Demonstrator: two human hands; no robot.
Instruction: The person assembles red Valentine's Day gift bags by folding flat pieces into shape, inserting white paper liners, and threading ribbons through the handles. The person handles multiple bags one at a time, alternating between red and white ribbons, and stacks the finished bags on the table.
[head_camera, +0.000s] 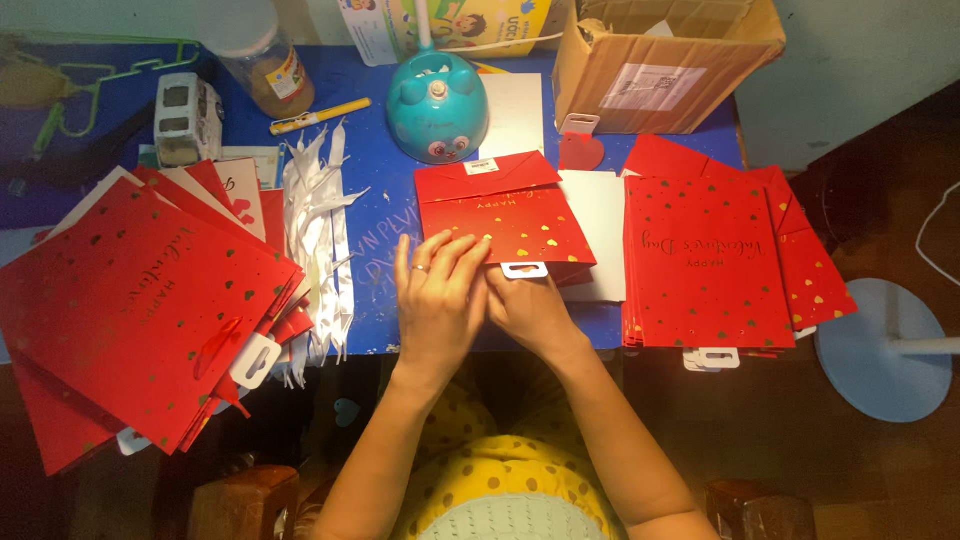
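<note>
Nearest the camera, at the bottom centre of the frame, a yellow polka-dotted garment is showing below two bare forearms that are reaching up toward a blue table. The left hand is lying flat with its fingers spread a little and a ring on one finger, its fingertips pressing on the lower left edge of a red paper gift bag; it is resting on the bag rather than gripping it. The right hand is lying partly under the left one, just below the bag's lower edge beside a white plastic hang tab; whether its fingers are closed on anything cannot be told. The bag is lying flat in the middle of the frame, bright red with small gold hearts and gold lettering, its top flap folded over as a plain red band. At the right of the frame a neat stack of matching red bags is sitting, well apart from the hands. At the left a looser pile of red bags is fanning out, with a bundle of white ribbons beside it. Above the bag a teal dome-shaped lamp base is standing, and a cardboard box is occupying the upper right.
</note>
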